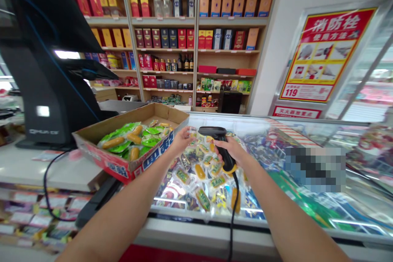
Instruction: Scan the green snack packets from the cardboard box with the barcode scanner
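The left hand [181,141] pinches a light, soft, slippery film snack packet [192,132] by its edge, above similar packets [199,176] heaped by the display freezer's glass [233,123], while the right hand [230,151] wraps around a corded black barcode scanner [211,132].

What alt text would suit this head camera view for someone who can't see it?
In a shop, a person's right hand grips a black barcode scanner while the left hand holds a small packet up near it. Below lies a glass-topped freezer of wrapped snacks; beside it sits a cardboard box of green packets, with shelves of boxes behind.
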Action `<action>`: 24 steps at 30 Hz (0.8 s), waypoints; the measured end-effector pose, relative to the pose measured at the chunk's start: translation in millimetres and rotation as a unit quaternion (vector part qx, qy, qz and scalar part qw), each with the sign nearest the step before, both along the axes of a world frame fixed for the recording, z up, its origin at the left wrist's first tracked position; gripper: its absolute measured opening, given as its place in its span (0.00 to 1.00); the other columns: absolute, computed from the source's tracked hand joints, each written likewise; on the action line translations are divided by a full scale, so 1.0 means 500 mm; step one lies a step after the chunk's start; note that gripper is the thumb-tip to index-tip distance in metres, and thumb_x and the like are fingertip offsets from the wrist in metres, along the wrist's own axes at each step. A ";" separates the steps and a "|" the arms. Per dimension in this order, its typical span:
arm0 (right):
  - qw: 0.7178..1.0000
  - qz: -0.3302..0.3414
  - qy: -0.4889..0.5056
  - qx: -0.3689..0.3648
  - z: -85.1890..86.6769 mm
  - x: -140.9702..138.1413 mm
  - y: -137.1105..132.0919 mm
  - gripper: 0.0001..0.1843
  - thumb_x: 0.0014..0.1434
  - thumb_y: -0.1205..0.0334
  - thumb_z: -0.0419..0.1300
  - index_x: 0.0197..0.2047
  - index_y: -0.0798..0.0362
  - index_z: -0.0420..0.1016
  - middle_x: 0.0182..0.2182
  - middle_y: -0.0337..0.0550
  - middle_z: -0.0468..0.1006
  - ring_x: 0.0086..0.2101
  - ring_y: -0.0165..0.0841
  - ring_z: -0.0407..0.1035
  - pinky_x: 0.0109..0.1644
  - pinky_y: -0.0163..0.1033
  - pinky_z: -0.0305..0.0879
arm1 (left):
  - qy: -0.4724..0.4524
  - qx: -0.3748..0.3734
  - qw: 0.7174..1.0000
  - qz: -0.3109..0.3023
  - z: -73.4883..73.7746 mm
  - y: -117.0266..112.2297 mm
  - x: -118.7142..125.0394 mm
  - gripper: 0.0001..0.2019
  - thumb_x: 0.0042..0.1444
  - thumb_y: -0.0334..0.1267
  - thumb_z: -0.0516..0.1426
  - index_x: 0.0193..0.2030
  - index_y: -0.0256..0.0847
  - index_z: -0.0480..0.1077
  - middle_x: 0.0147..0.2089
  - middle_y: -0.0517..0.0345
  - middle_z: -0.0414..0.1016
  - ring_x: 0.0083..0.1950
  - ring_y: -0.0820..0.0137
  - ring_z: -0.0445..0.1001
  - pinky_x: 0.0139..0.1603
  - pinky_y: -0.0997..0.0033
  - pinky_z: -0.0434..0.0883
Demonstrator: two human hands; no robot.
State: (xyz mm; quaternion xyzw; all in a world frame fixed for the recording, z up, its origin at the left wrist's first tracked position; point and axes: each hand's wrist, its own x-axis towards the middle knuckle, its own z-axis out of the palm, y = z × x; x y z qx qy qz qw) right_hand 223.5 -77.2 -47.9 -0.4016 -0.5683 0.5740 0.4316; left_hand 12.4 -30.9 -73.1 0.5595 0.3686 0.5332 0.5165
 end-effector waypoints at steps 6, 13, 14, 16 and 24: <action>1.000 -0.003 0.010 -0.002 0.005 -0.005 -0.007 0.17 0.44 0.52 0.67 0.30 0.54 0.70 0.16 0.35 0.71 0.14 0.27 0.63 0.16 0.32 0.61 | -0.021 0.003 1.000 0.017 0.003 -0.002 0.004 0.32 0.31 0.43 0.69 0.46 0.42 0.64 0.32 0.62 0.74 0.36 0.64 0.78 0.33 0.63 0.77; 1.000 0.002 0.003 0.001 0.006 -0.007 -0.010 0.17 0.43 0.52 0.67 0.28 0.55 0.69 0.16 0.36 0.71 0.14 0.27 0.63 0.15 0.32 0.61 | -0.018 0.011 1.000 0.018 -0.004 0.003 0.006 0.31 0.32 0.42 0.69 0.46 0.41 0.65 0.29 0.64 0.72 0.35 0.62 0.79 0.31 0.64 0.77; 1.000 0.005 0.002 0.001 0.005 -0.007 -0.010 0.17 0.44 0.51 0.67 0.27 0.55 0.69 0.16 0.36 0.71 0.14 0.27 0.63 0.15 0.33 0.61 | -0.017 0.012 1.000 0.017 -0.005 0.003 0.006 0.31 0.32 0.42 0.69 0.46 0.41 0.65 0.30 0.63 0.73 0.36 0.62 0.79 0.31 0.64 0.77; 1.000 0.011 -0.002 0.002 0.004 -0.006 -0.008 0.16 0.44 0.51 0.66 0.27 0.55 0.69 0.16 0.36 0.71 0.14 0.27 0.63 0.15 0.33 0.61 | -0.014 0.013 1.000 0.016 -0.005 0.004 0.007 0.31 0.32 0.41 0.68 0.46 0.41 0.65 0.31 0.62 0.73 0.37 0.62 0.79 0.32 0.63 0.78; 1.000 0.013 -0.008 0.002 0.004 -0.007 -0.008 0.16 0.44 0.51 0.66 0.26 0.54 0.68 0.16 0.36 0.71 0.14 0.27 0.63 0.15 0.32 0.62 | -0.004 0.010 1.000 0.018 -0.003 0.000 0.009 0.29 0.34 0.40 0.68 0.46 0.41 0.65 0.32 0.63 0.73 0.36 0.64 0.78 0.31 0.64 0.77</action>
